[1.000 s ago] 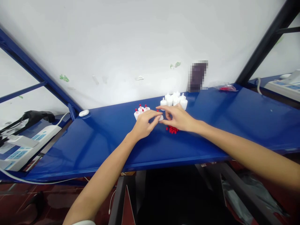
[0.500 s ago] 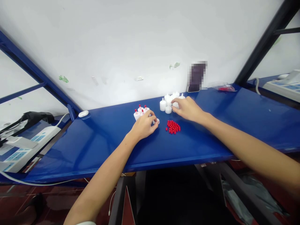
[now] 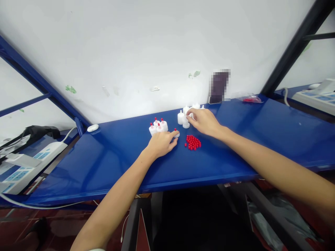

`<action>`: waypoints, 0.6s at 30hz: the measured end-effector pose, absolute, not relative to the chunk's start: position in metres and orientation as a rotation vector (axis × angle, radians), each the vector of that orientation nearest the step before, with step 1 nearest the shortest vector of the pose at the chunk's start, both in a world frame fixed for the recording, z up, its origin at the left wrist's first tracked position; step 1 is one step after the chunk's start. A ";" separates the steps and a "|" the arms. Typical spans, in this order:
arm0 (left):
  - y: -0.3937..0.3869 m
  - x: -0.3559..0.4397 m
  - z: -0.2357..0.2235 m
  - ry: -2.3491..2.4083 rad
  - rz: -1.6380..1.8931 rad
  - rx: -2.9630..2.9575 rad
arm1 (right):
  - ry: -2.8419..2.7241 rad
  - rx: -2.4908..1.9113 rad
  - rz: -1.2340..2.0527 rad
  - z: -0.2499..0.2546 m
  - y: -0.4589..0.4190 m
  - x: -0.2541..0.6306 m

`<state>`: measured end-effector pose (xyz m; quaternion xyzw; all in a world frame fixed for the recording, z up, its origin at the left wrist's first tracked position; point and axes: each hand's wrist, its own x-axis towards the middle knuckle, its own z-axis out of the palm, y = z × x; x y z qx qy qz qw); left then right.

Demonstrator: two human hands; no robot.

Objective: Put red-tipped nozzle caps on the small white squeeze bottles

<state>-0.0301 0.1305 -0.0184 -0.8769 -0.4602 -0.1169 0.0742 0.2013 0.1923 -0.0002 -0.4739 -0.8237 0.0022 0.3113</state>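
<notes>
My left hand (image 3: 162,143) is closed around a small white dropper bottle (image 3: 177,135) standing on the blue table, its thumb and forefinger at the sides. A red cap (image 3: 175,129) tops that bottle. Behind this hand stands a group of white dropper bottles (image 3: 160,127) with red caps. My right hand (image 3: 205,121) reaches into a second cluster of white bottles with bare nozzles (image 3: 180,118). Its thumb and forefinger pinch a white dropper bottle (image 3: 186,123) at the cluster's front, partly hidden by the fingers. Between the hands lies a pile of loose red caps (image 3: 193,142).
A phone-like dark object (image 3: 218,87), partly pixelated, leans on the wall. A plastic bag with red contents (image 3: 250,99) lies at the back right. A white oval case (image 3: 92,128) sits at the back left. Power strips (image 3: 28,167) lie beyond the left frame post.
My left fingers have straightened from a curl over the bottle, and its red cap now shows. My right hand has shifted slightly left and toward me, with the front bottle between its fingertips.
</notes>
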 end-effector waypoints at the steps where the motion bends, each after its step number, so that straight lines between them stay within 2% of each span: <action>1: 0.131 -0.030 -0.018 -1.420 -0.312 -2.598 | -2.134 -1.210 0.022 0.000 0.191 0.201; 5: 0.130 -0.029 -0.017 -1.591 -0.282 -2.436 | -2.062 -1.009 0.052 -0.002 0.184 0.199; 10: 0.129 -0.029 -0.016 -1.622 -0.424 -2.383 | -2.065 -0.851 0.151 -0.007 0.173 0.195; 18: 0.124 -0.027 -0.012 -1.371 -0.826 -2.584 | -2.075 -0.818 0.658 -0.002 0.153 0.183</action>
